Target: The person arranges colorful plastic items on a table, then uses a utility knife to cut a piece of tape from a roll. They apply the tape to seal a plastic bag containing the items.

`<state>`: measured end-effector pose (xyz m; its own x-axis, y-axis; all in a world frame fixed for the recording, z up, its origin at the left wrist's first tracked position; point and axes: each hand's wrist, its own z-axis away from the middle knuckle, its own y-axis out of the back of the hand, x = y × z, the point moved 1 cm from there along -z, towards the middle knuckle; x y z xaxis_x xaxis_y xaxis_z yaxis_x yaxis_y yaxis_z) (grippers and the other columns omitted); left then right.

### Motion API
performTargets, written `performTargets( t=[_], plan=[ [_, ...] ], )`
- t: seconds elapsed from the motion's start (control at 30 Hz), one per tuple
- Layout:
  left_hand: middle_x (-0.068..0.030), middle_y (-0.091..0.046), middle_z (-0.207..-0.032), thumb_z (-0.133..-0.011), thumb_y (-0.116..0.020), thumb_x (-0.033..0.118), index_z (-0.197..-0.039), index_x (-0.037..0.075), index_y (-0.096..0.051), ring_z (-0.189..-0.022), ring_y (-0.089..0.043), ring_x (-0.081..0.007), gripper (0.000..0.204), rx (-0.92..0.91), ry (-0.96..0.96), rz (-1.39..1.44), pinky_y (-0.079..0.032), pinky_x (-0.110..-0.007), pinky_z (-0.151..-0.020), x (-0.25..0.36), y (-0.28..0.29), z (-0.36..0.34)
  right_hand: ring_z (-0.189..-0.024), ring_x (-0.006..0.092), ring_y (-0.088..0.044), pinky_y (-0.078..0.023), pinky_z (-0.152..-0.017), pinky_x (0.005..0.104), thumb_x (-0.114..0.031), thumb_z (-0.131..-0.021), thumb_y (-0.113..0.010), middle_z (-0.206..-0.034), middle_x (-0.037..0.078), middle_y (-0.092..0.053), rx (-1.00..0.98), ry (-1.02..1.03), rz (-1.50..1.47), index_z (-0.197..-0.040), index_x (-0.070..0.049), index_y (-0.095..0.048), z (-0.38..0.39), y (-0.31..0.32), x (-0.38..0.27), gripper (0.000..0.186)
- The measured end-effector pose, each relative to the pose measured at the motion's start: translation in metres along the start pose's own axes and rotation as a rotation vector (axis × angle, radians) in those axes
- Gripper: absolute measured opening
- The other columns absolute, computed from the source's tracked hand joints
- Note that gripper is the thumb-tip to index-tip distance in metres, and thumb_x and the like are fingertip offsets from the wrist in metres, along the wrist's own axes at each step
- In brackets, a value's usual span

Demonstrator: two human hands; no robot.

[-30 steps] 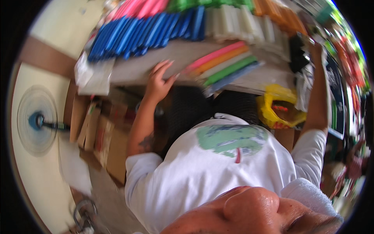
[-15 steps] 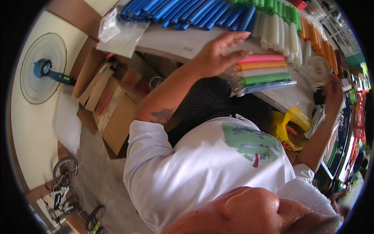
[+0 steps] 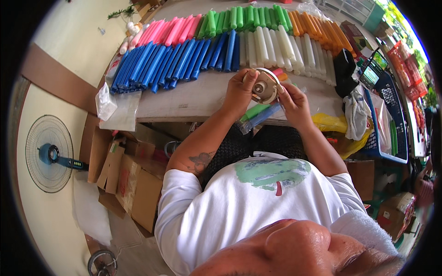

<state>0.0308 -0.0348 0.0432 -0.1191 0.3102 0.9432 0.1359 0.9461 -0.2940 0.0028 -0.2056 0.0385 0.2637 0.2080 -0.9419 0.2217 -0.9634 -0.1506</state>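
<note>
Head view: the left hand is closed around the left edge of a tape roll, thumb on its rim, while the right hand pinches the opposite edge between thumb and bent fingers. The roll is held tilted between them, its hub showing, over the front of the table. Roll and right hand partly cover a small mixed-colour candle set at the table's edge, with pink, orange, green and blue sticks peeking out. Behind lie blue candles at left and white candles at centre-right; pink candles, green candles and orange candles form the farther row. A yellow plastic bag hangs near the right forearm. Both elbows are bent, the forearms slanting inward so that the hands nearly meet before the chest.
</note>
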Motion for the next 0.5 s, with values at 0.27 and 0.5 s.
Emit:
performTargets(
  t=[0.27, 0.5],
  plan=[
    [-0.0129, -0.047, -0.127, -0.09, -0.066, 0.041, -0.135, 0.004, -0.04, -0.109, -0.051, -0.017, 0.064, 0.122, -0.542, -0.767, -0.045, -0.028, -0.089, -0.006, -0.009, -0.022, -0.077, 0.0109, -0.059, -0.049, -0.068, 0.025, -0.013, -0.098, -0.055, -0.089, 0.005, -0.063, 0.159, 0.04, 0.004, -0.105, 0.003, -0.06, -0.007, 0.004, -0.003, 0.018],
    [-0.0134, -0.039, -0.135, -0.082, -0.078, 0.026, -0.147, 0.005, -0.025, -0.12, -0.046, -0.0201, 0.087, -0.321, -0.174, -0.136, -0.042, -0.033, -0.099, 0.026, -0.058, 0.007, -0.081, 0.0137, -0.06, -0.049, -0.071, 0.0274, -0.001, -0.089, -0.063, -0.093, 0.008, -0.059, 0.192, 0.472, 0.542, -0.105, 0.001, -0.058, 0.014, 0.015, -0.04, 0.017]
  ],
)
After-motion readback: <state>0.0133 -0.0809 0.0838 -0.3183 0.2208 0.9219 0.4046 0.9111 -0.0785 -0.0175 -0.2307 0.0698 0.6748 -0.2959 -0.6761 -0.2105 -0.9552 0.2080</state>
